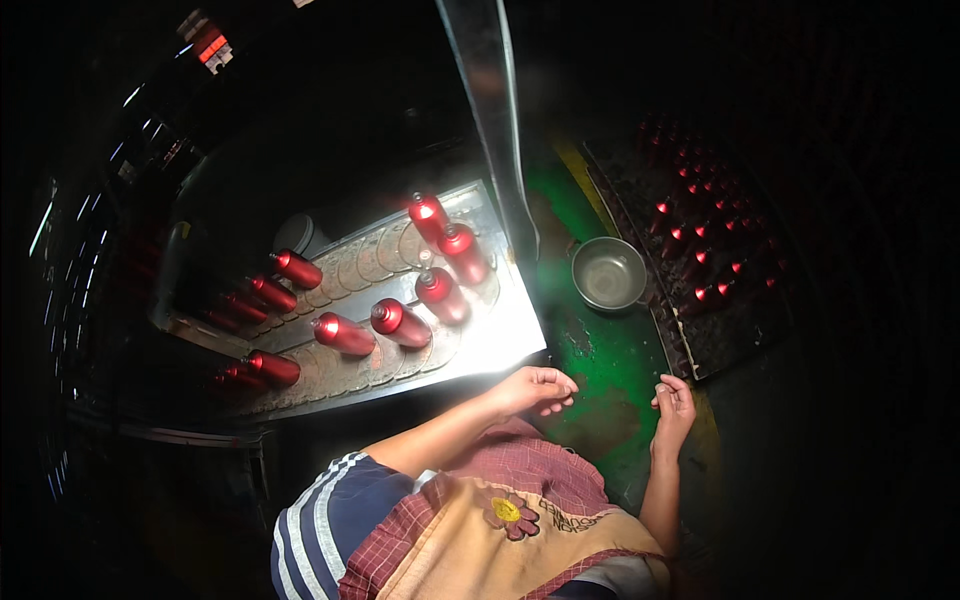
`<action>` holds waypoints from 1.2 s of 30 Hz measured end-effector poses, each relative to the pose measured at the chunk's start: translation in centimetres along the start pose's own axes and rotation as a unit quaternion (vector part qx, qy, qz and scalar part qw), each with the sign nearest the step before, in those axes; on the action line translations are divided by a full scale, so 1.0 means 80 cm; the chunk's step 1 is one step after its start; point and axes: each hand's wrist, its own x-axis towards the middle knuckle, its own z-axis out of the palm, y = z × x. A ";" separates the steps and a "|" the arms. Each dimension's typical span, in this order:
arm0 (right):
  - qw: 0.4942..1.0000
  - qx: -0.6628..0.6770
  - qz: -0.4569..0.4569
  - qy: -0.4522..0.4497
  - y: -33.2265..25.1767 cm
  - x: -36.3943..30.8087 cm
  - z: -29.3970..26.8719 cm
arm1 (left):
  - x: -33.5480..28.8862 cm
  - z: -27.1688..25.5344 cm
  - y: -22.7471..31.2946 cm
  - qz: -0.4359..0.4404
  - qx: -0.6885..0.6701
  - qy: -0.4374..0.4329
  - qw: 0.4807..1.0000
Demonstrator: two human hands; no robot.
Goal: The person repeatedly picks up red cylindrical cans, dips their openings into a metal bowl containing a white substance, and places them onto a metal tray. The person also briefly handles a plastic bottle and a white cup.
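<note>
The left hand (538, 388) hovers just off the near corner of the lit metal bench (500, 335), fingers loosely curled and holding nothing. The nearest red bottle (442, 294) stands on the bench, well beyond those fingers. The right hand (676, 402), also empty and half curled, hangs below the steel bowl (608, 272).

Red bottles (400, 322), green floor (610, 355), checked apron (520, 500), striped sleeve (325, 515)

Both hands hang empty, fingers curled: left hand (537, 388) at the worktop (500, 340) edge near red bottles (400, 322), right hand (675, 402) below a metal bowl (608, 273).
</note>
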 end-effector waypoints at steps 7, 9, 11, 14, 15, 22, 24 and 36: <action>0.998 0.027 0.016 0.061 0.011 0.127 -0.141 | 0.189 0.052 0.040 -0.067 -0.003 0.055 0.996; 0.994 0.009 0.025 0.107 0.027 0.164 -0.184 | 0.261 0.044 0.048 -0.063 -0.007 0.067 0.996; 0.989 -0.013 0.044 0.144 0.049 0.194 -0.228 | 0.343 0.034 0.048 -0.062 -0.009 0.088 0.994; 0.973 -0.052 0.109 0.196 0.092 0.249 -0.280 | 0.482 0.020 0.047 -0.079 0.002 0.113 0.991; 0.967 -0.070 0.131 0.208 0.108 0.274 -0.289 | 0.535 0.018 0.049 -0.090 0.010 0.124 0.988; 0.954 -0.297 -0.012 0.030 0.249 0.503 -0.245 | 0.861 0.027 0.069 0.011 0.071 0.118 0.990; 0.991 -0.131 -0.002 0.016 0.298 0.575 -0.224 | 0.944 0.041 0.061 0.030 0.093 0.113 0.989; 0.964 -0.253 -0.080 0.002 0.435 0.666 -0.253 | 1.129 0.082 -0.016 0.310 0.272 0.115 0.904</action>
